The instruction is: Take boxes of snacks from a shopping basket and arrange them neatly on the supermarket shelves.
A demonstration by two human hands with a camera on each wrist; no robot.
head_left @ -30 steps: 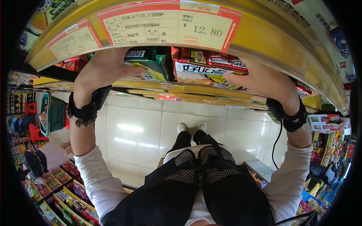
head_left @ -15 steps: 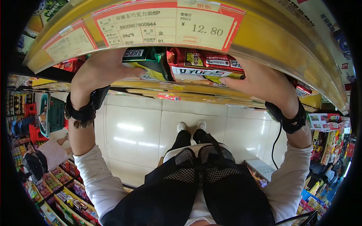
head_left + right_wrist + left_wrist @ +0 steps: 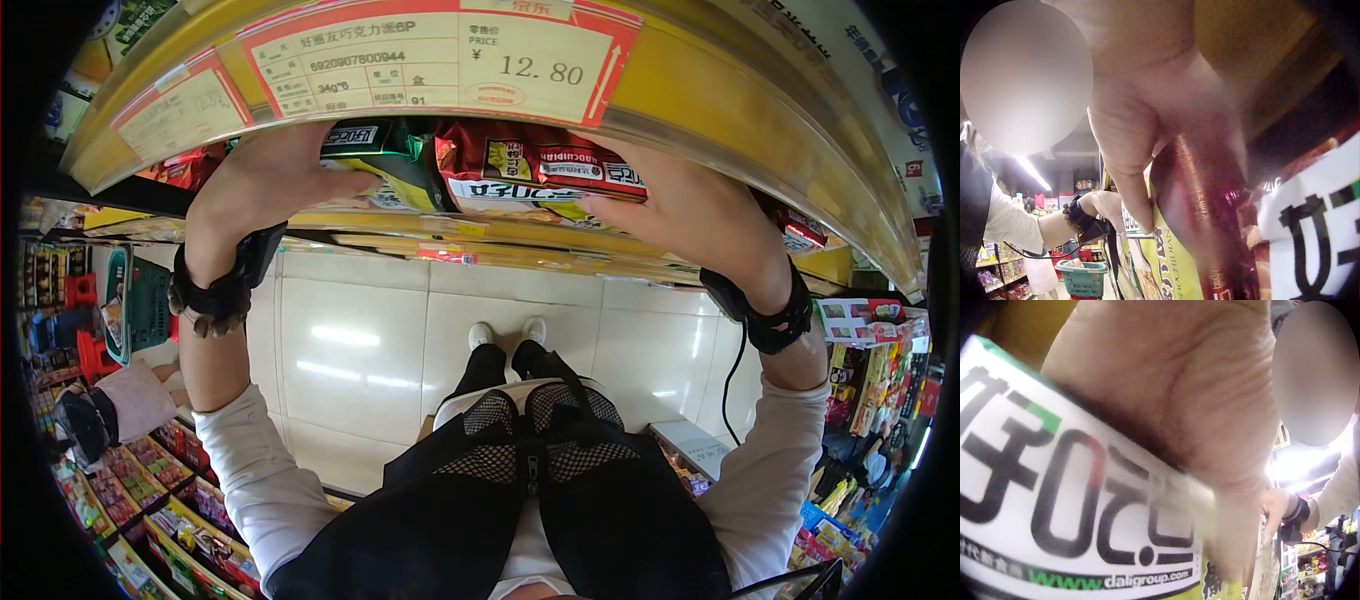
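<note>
Under the yellow shelf edge (image 3: 700,80), a green snack bag (image 3: 400,165) and a red snack bag (image 3: 540,165) sit side by side. The left hand (image 3: 265,180) grips the green bag, its thumb across the front; in the left wrist view the hand (image 3: 1179,394) lies against the bag's white lettered side (image 3: 1072,487). The right hand (image 3: 690,215) holds the red bag, thumb at its lower front. In the right wrist view the hand (image 3: 1147,94) is round the red pack (image 3: 1204,212). The far fingers of both hands are hidden behind shelf and bags.
A price tag (image 3: 430,60) covers the shelf front. Below is a tiled floor (image 3: 350,330). At left are a green basket (image 3: 150,300), a person in a pink skirt (image 3: 140,405) and snack racks (image 3: 190,540). A white-and-red box (image 3: 865,325) is at right.
The red bag has shifted slightly left and tilted, with the right hand moving along with it. The left hand has moved slightly left. The person at left has changed position a little.
</note>
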